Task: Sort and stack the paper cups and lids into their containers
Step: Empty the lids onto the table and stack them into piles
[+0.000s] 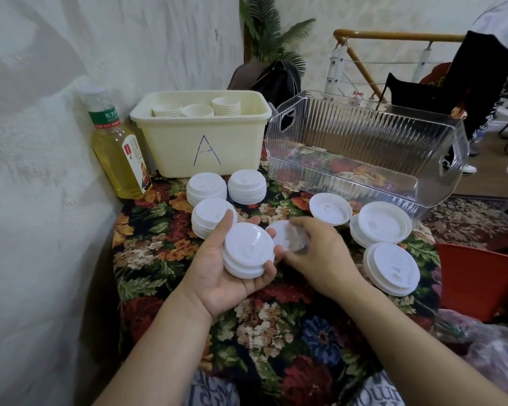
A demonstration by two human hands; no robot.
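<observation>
While the left hand (217, 268) cupped a short stack of lids (248, 250) in its palm, fingers curled round the rim, the right hand (311, 253) pinched a single lid (286, 235) by its edge just beside it. These white plastic lids looked light, thin and slippery, likely to slide apart, so gripping at the rims seemed safest. More lids lay in piles on the counter (165, 250), and the clear bin (364, 148) held none.

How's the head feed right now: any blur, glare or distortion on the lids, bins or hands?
Head view: the single lid under the right hand is motion-blurred; the lid stack in the left hand is sharp; wide-angle bending curves the clear bin and the edges; the white lids look washed out, relief faint; the cream bin marked A is evenly lit.
</observation>
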